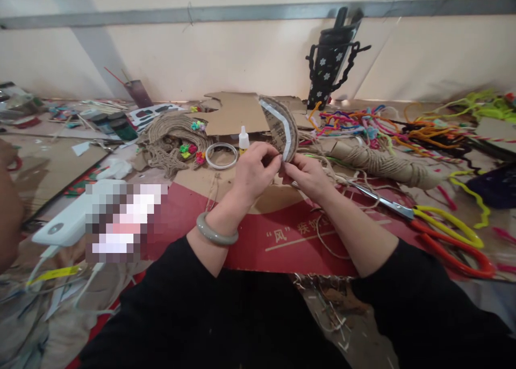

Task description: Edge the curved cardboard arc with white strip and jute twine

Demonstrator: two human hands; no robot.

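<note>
The work surface is littered with cardboard. Nearest the person, in front of the white dropper bottle (244,138), lies a red cardboard sheet (250,245) with pale printed characters. Behind the bottle are a ragged brown cardboard piece (237,114) and, farther back, a pale wall (201,57) crossed by 1 grey rail (161,17).

Of the containers, a black flowered tumbler (328,63) stands behind and right of the bottle, with a braided handle; its contents are hidden. Well to the bottle's left, a dark cup (139,92) holds 2 thin sticks (114,75), 1 of them red. Nearer on that side are 2 dark jars (122,126), contents not visible. The bottle's own fill cannot be made out.

Just right of the bottle, a half-moon cardboard piece (287,123), with twine along its curve and a white strip, is raised in both hands. The left hand (258,167), just in front of the bottle, pinches its lower tip; the right hand (308,175), farther right, grips the same end between thumb and fingers.

A white ring (221,156) lies just left of the bottle; scissors (411,213) and a twine bundle (387,162) lie to its right.
</note>
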